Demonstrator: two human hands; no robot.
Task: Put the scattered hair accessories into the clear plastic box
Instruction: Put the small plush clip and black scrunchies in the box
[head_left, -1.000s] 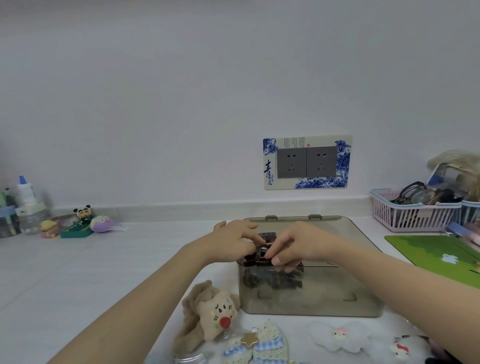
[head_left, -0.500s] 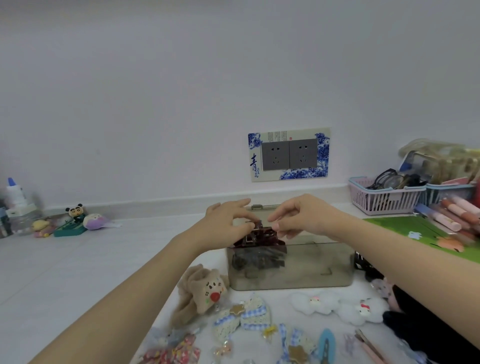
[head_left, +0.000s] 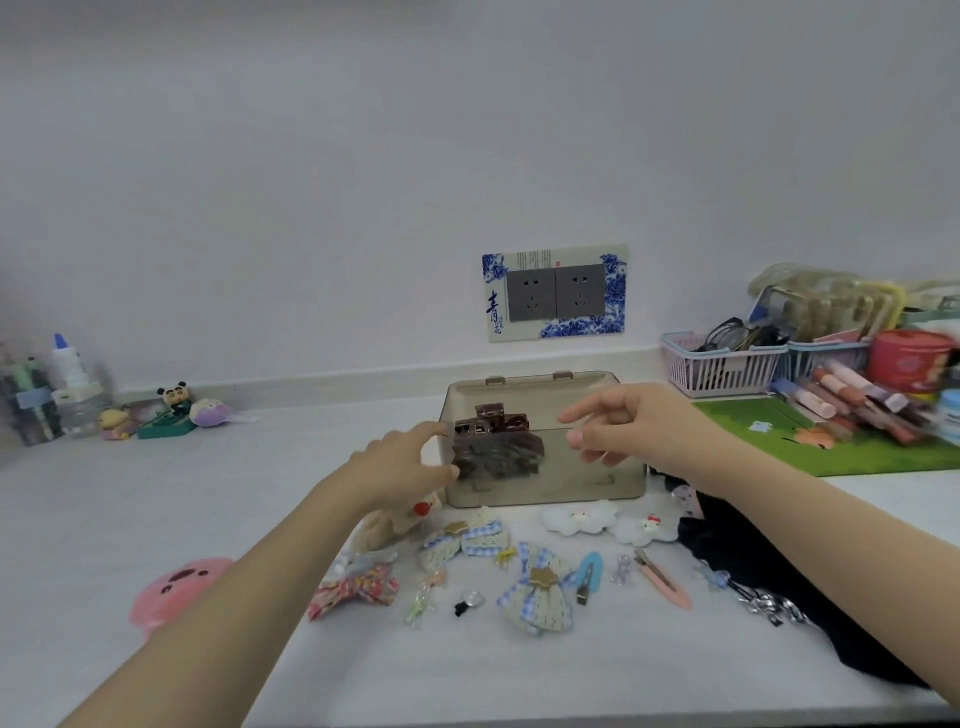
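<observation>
Hands spread loose over the clear box, holding nothing.

Left hand (head_left: 400, 462) at frame centre with fingers relaxed and parted beside the clear plastic box (head_left: 587, 483); right hand (head_left: 628, 426) likewise slack-fingered over its right half. Dark brown claw clips (head_left: 493, 447) heaped inside at the left end, topmost poking above the rim. Below, scattered along the lower centre: checked bows (head_left: 540, 592), red floral bow (head_left: 358, 592), blue snap clip (head_left: 589, 571), pink clip (head_left: 665, 582).
</observation>
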